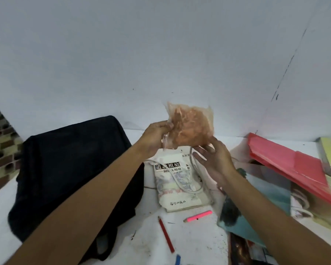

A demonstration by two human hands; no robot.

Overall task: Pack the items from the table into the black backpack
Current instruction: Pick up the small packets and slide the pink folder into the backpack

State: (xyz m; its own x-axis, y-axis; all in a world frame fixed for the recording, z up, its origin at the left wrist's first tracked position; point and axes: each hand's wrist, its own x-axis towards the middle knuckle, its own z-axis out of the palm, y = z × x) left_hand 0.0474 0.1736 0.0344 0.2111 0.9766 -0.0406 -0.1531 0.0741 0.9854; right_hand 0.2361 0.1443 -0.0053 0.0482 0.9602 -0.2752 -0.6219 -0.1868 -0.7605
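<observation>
Our left hand pinches the orange bag by its left edge; our right hand, fingers spread, steadies it underneath. It looks light, soft and crinkly, so we should support its bottom.

A white, scuffed table carries the black backpack at left, a worn book with a white cord over it, a red pencil, a pink pencil, what may be a blue pen, and a red folder atop magazines
</observation>
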